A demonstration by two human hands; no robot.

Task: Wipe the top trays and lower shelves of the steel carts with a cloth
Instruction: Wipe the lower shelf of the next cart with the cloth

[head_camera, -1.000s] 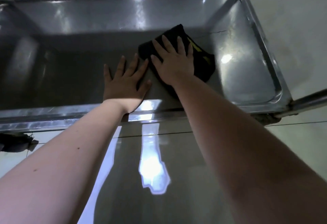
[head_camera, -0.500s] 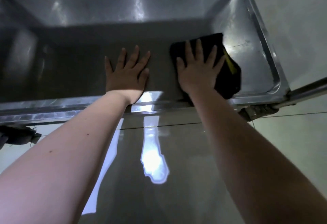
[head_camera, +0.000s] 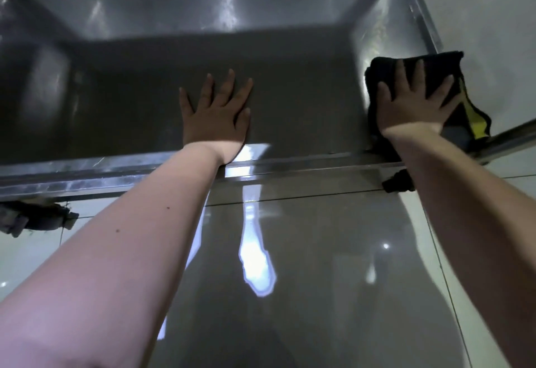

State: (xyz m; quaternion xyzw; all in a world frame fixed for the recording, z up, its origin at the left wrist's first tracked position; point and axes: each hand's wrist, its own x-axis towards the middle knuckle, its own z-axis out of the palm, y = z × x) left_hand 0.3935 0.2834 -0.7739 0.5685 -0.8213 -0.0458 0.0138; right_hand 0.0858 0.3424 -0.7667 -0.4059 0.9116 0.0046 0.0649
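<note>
While the left hand [head_camera: 216, 119] lies flat and open on the steel shelf [head_camera: 290, 100], the right hand [head_camera: 413, 106] presses spread fingers onto a crumpled black, yellow-edged cloth [head_camera: 467, 106] at the shelf's right end.

The picture is dim, with a deep shadow covering the steel shelf [head_camera: 290, 100]. White glare streaks the glossy floor [head_camera: 255, 254], and straight edges bow near the frame's corners.
</note>
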